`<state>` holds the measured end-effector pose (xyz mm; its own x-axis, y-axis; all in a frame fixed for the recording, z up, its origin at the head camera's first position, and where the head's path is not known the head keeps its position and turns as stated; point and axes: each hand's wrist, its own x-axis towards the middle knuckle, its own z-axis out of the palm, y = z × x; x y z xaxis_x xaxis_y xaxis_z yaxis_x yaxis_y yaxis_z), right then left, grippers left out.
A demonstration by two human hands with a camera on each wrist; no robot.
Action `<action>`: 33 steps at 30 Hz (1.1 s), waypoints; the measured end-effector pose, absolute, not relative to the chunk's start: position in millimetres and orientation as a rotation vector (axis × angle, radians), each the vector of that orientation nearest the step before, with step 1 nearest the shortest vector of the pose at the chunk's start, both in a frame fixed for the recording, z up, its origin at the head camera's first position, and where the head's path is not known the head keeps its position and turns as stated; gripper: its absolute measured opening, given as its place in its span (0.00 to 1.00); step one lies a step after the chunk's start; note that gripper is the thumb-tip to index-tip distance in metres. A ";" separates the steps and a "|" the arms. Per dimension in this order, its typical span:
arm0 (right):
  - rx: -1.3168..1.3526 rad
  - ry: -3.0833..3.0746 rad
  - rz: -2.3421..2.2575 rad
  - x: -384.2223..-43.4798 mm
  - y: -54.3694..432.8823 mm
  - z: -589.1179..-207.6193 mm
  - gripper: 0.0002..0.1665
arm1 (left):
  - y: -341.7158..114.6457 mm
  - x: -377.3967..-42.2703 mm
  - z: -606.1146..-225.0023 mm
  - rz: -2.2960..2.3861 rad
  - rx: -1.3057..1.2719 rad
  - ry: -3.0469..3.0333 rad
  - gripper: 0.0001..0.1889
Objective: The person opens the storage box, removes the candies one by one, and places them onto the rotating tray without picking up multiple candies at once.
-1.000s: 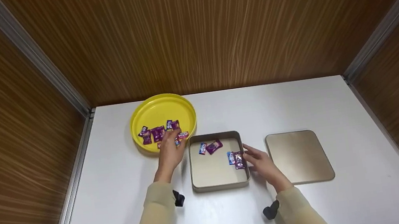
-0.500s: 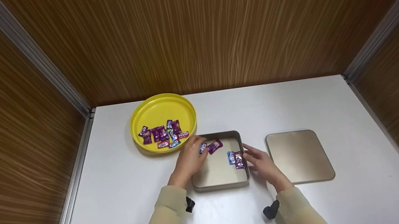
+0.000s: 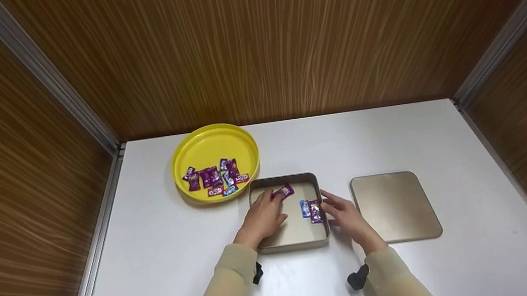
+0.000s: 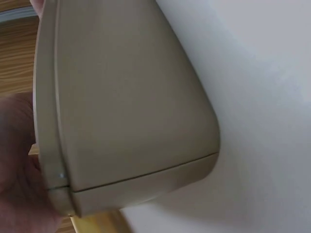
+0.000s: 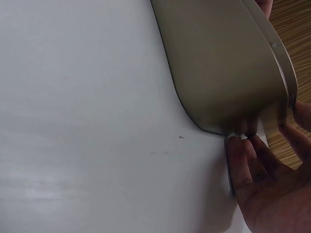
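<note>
A square metal tin (image 3: 293, 247) stands on the white table with small wrapped candies inside. My left hand (image 3: 261, 219) reaches into its left half, fingertips right at a purple candy (image 3: 284, 192) near the back and thumb spread apart from them. That hand covers the spot beside this candy. Against the tin's right wall lie a blue candy (image 3: 305, 208) and another purple candy (image 3: 315, 211). My right hand (image 3: 346, 216) touches the right wall from outside with its fingers extended. In the right wrist view its fingers (image 5: 238, 155) meet the tin (image 5: 218, 63) near a corner.
A round yellow tray (image 3: 214, 141) behind and left of the tin holds several purple, blue and red candies. The flat square lid (image 3: 396, 207) lies right of my right hand. Wood-patterned panels (image 3: 249, 43) enclose the table on three sides.
My left hand has moved from the candies in the yellow tray rightward into the tin, now covering the blue candy there. The right hand has stayed at the tin's right wall.
</note>
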<state>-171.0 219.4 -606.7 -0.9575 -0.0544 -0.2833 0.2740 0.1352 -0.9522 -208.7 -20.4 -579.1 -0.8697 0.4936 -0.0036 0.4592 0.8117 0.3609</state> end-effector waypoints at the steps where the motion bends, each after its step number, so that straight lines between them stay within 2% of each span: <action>1: 0.220 2.161 -1.903 -170.8 219.4 -606.5 0.31 | -19.7 -208.7 -579.7 0.515 0.754 2.899 0.30; 11: 0.243 2.153 -1.888 -171.6 219.1 -608.7 0.31 | -11.0 -203.7 -584.3 0.107 0.714 2.997 0.32; 20: 0.246 2.153 -1.913 -171.4 218.5 -607.7 0.30 | -11.5 -199.6 -586.6 0.072 0.811 3.066 0.12; 33: 0.229 2.141 -1.882 -175.0 220.5 -611.1 0.31 | -15.4 -198.0 -587.2 0.140 0.881 3.055 0.08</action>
<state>-175.0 220.5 -611.1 -0.9479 -0.0654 -0.3118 0.3008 0.1380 -0.9436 -198.0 -15.4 -587.2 -0.8458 0.5297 0.0633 0.5333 0.8428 0.0732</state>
